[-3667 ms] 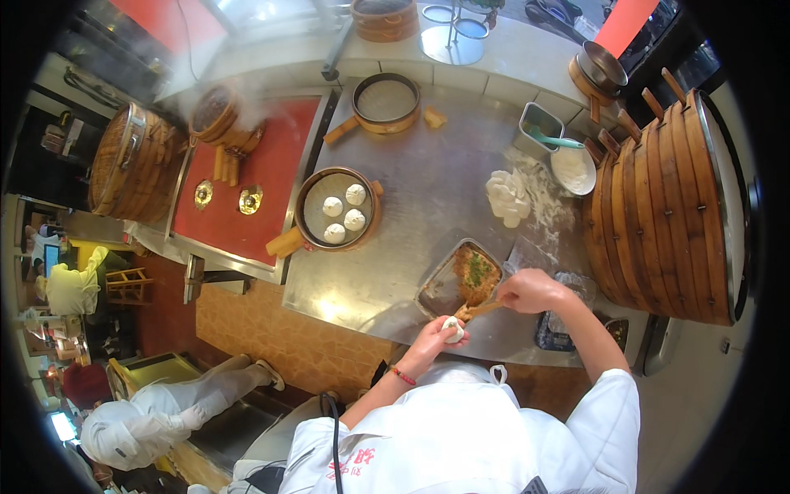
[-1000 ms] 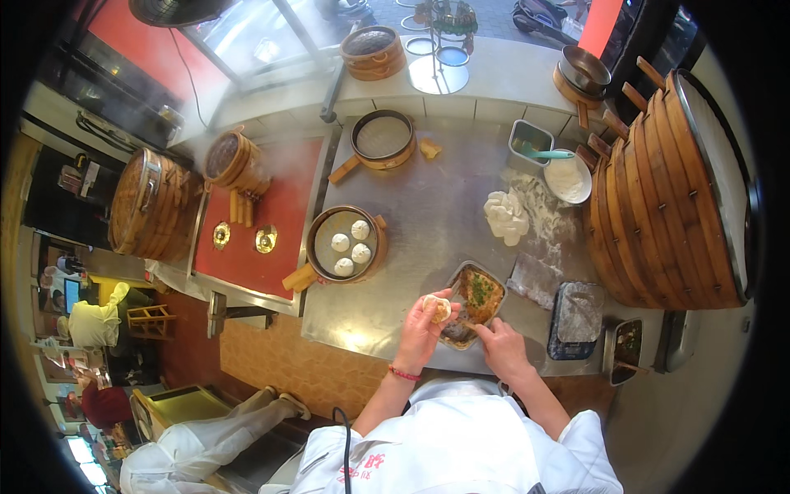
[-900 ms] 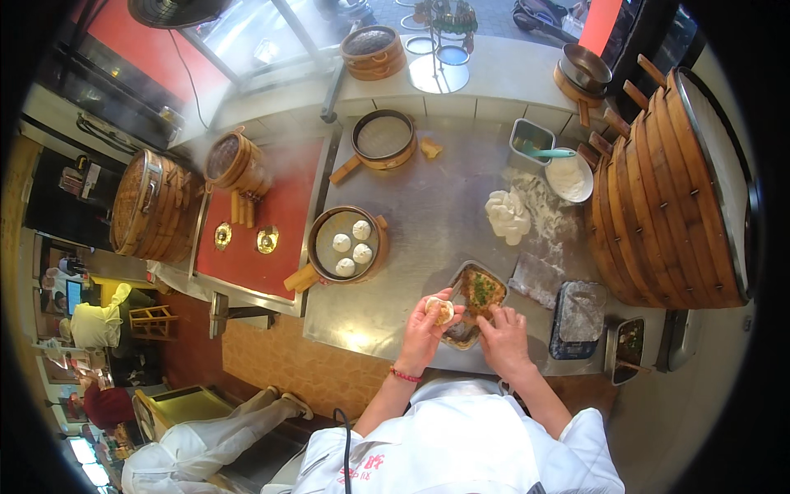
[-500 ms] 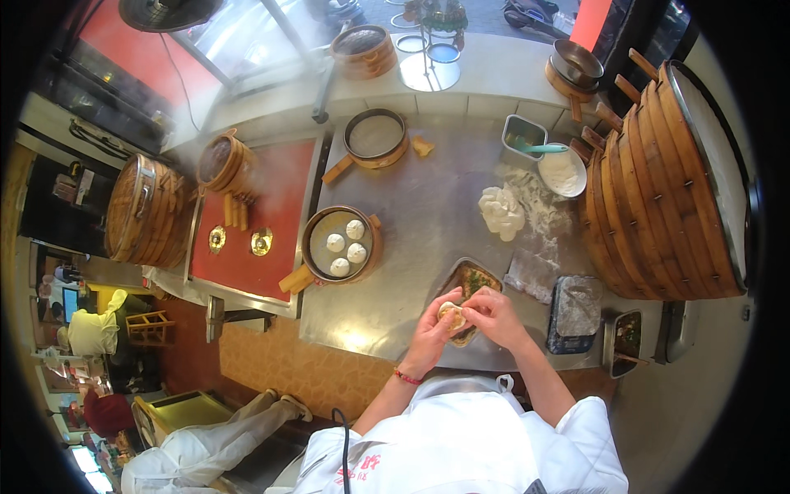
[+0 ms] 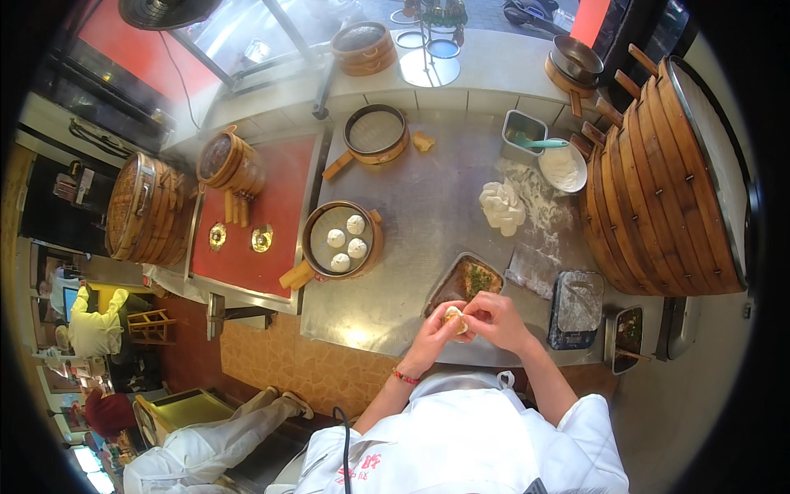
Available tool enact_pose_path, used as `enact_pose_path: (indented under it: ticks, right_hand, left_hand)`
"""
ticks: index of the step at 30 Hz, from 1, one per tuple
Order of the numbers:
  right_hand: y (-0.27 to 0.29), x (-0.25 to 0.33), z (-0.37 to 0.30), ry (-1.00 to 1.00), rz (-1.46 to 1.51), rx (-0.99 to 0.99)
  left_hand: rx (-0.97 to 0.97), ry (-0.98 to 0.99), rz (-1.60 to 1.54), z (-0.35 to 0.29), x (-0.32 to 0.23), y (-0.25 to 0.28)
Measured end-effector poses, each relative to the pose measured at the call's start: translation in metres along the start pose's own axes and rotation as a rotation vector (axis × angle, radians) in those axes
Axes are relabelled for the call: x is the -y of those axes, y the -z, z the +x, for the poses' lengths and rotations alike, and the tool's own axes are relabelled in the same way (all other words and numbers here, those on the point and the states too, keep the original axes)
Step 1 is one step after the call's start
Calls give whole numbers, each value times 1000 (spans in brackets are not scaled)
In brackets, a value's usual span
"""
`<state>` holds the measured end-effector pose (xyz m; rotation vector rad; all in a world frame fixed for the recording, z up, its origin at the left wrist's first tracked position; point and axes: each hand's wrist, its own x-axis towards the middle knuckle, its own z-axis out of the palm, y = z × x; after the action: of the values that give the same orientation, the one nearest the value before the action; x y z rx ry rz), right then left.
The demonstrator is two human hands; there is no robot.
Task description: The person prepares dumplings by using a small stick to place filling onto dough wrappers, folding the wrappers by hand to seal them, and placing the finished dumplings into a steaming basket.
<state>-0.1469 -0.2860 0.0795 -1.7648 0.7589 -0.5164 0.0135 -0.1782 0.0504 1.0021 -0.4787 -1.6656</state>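
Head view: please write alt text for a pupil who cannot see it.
A left hand holds a dough wrapper while the right hand pinches it, near a tray of filling. To the left, a round steamer holds four white buns.

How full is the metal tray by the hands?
Partly full: the tray shows filling toward its right, less at left; left hand and right hand hide the near part.

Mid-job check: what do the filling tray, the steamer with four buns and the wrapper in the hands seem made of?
Filling tray: probably stainless steel; thin, greyish rim with a metallic sheen.
Steamer: bamboo or wood, hard to say which; tan-brown wall and matching stub handle.
Wrapper: likely dough; pale, soft-looking, bending under the fingers.
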Motion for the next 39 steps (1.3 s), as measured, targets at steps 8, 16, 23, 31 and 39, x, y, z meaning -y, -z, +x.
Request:
enact_pose_path:
  ticks: [8,16,23,31,39]
  right_hand:
    - [6,-3,1,-85,202,77]
    - [8,-6,-4,43,-33,37]
    - [12,9,2,169,-59,44]
    - [12,-6,-5,91,-69,3]
    - [-7,-2,-10,-131,62,-125]
  left_hand:
    - [43,-17,125,-5,-13,-5]
    - [39,38,64,-4,-11,-4]
    - [147,70,189,2,-11,-1]
    - [19,70,-107,5,1,3]
    - [-152,9,-195,3,22,-2]
